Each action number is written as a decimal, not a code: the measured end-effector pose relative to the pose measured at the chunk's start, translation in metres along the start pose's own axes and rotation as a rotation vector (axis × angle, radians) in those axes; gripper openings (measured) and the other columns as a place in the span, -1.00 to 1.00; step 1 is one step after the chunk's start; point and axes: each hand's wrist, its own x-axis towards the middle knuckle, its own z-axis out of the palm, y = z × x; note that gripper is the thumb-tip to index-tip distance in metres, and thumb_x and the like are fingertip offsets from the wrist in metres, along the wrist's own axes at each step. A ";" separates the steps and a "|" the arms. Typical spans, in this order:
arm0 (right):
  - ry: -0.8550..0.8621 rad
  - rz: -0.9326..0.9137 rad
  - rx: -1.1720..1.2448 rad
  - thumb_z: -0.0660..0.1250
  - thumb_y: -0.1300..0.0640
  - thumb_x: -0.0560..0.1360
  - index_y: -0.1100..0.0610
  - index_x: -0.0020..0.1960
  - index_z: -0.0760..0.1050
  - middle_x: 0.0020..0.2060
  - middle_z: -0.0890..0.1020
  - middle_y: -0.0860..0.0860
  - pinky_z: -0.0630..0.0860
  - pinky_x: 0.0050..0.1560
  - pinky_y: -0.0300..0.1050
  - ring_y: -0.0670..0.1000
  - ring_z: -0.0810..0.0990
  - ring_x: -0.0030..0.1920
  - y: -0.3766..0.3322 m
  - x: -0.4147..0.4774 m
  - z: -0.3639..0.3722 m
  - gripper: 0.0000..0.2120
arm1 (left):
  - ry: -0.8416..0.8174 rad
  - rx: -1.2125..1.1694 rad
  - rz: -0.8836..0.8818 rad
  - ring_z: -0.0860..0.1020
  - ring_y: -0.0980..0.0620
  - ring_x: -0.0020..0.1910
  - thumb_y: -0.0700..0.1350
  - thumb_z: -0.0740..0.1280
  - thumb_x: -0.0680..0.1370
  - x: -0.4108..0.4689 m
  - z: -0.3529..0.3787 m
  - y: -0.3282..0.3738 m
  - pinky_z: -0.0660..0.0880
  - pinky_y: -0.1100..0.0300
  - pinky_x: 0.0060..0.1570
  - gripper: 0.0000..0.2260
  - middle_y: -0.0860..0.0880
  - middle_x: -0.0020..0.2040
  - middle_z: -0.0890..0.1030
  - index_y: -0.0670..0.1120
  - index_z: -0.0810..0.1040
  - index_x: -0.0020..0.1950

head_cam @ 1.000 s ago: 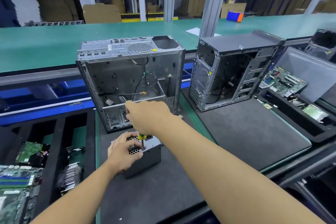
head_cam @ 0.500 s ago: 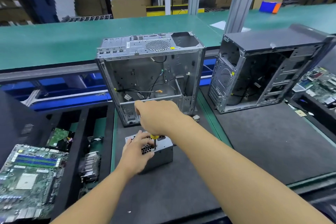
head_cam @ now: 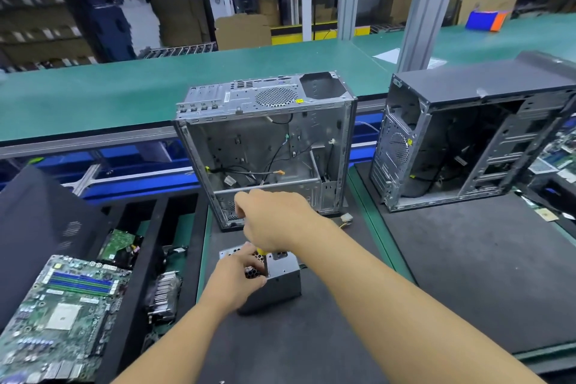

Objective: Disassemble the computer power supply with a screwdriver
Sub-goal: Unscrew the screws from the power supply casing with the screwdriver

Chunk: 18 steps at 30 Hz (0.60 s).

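Note:
A small grey power supply [head_cam: 280,282] with a perforated top sits on the black mat [head_cam: 436,274], in front of an empty silver computer case [head_cam: 268,146]. My left hand [head_cam: 238,277] grips its near left side and covers part of the grille. My right hand [head_cam: 274,221] is closed over a screwdriver [head_cam: 261,252] held upright above the supply; only a bit of its yellow collar and the shaft show below the fist. The tip meets the supply's top, partly hidden by my fingers.
A black open computer case [head_cam: 467,140] stands to the right on the mat. At the left, black trays hold a motherboard [head_cam: 59,315], a heatsink [head_cam: 163,294] and a green circuit board [head_cam: 120,243]. A green conveyor [head_cam: 156,90] runs behind the cases.
The view has shifted left and slightly closer, so the cases sit further right in frame. Both hands stay on the power supply and screwdriver in the same grip.

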 end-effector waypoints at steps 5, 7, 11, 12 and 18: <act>-0.030 0.000 0.081 0.20 0.11 0.51 0.07 0.05 0.36 0.01 0.44 -0.03 0.34 -0.17 0.02 0.10 0.44 0.01 0.002 0.000 -0.003 -0.88 | -0.009 0.019 0.007 0.53 0.16 -0.11 -0.14 0.47 0.43 0.003 -0.002 -0.001 0.38 0.47 -0.23 -0.92 0.44 -0.15 0.51 0.01 0.63 -0.23; 0.033 0.035 0.051 0.14 -0.03 0.59 0.06 0.01 0.32 -0.08 0.45 -0.04 0.30 -0.22 -0.02 0.10 0.47 -0.14 0.002 0.003 0.000 -0.84 | -0.015 -0.002 0.004 0.54 0.17 -0.04 -0.12 0.46 0.45 0.003 -0.001 -0.006 0.35 0.49 -0.20 -0.92 0.45 -0.08 0.52 0.04 0.60 -0.20; 0.094 0.022 0.004 0.09 0.13 0.61 0.05 0.07 0.37 -0.11 0.55 -0.01 0.28 -0.32 -0.06 0.12 0.50 -0.17 -0.001 0.009 0.003 -0.90 | -0.033 -0.035 -0.021 0.50 0.17 0.11 -0.09 0.46 0.47 0.003 -0.002 -0.011 0.33 0.43 -0.12 -0.94 0.30 0.20 0.55 0.07 0.62 -0.14; 0.061 0.012 0.033 0.11 0.15 0.56 0.03 0.07 0.39 -0.09 0.56 -0.02 0.32 -0.28 -0.05 0.11 0.51 -0.15 -0.002 0.009 0.002 -0.87 | -0.041 -0.048 -0.020 0.51 0.18 0.08 -0.09 0.47 0.47 0.003 -0.002 -0.011 0.37 0.39 -0.12 -0.93 0.34 0.17 0.54 0.08 0.63 -0.16; -0.050 0.032 0.154 0.17 0.06 0.47 0.03 -0.01 0.43 -0.19 0.53 -0.10 0.38 -0.22 -0.03 0.05 0.51 -0.06 -0.001 0.004 -0.007 -0.87 | -0.056 -0.079 -0.011 0.48 0.35 -0.04 -0.12 0.47 0.46 0.002 -0.003 -0.010 0.35 0.42 -0.19 -0.89 0.48 -0.01 0.49 0.09 0.63 -0.22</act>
